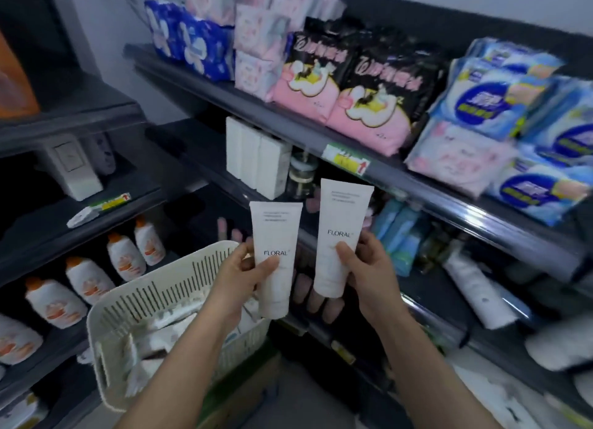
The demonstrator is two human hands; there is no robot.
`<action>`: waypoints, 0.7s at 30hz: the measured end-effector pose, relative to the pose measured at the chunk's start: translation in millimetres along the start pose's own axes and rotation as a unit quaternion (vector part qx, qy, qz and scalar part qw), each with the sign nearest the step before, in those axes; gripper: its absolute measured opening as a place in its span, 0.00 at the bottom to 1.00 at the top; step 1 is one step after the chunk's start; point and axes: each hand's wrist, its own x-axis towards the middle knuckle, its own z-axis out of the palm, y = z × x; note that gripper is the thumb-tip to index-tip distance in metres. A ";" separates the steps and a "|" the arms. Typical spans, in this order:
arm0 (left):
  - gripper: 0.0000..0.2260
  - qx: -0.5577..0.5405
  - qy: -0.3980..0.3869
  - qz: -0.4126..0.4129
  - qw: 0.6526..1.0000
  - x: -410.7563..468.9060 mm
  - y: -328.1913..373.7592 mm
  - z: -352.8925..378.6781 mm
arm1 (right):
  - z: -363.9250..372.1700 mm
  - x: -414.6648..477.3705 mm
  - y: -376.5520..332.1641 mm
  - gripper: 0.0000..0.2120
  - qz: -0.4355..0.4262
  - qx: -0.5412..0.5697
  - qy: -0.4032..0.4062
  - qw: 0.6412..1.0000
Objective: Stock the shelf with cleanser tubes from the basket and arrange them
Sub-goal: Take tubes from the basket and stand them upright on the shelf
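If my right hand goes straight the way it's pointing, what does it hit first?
Likely the yellow price label on the shelf edge above, touched first by the cleanser tube the right hand holds; depth is unclear.

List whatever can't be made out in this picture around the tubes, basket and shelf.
Head view:
- Small print on the left tube and right tube: too small.
- Basket contents: blurred, partly behind the left forearm.
- Yellow price label: blurred.
- Shelf behind the tubes: covered by left hand, right hand.
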 end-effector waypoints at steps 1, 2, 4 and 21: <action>0.10 0.001 -0.014 0.002 1.000 -5.1 0.8 12.6 | -13.2 -8.3 -6.0 0.11 -0.009 0.001 0.016 1.000; 0.10 0.006 -0.027 0.005 1.000 -11.1 1.3 25.5 | -26.8 -17.1 -10.6 0.11 -0.017 0.000 0.032 0.999; 0.11 0.020 -0.055 0.010 0.998 -25.6 0.1 50.6 | -54.0 -36.8 -18.3 0.11 -0.031 -0.008 0.059 0.998; 0.08 0.044 -0.245 -0.005 0.969 -200.4 -44.0 242.0 | -256.8 -247.6 -66.9 0.13 -0.083 0.029 0.243 0.966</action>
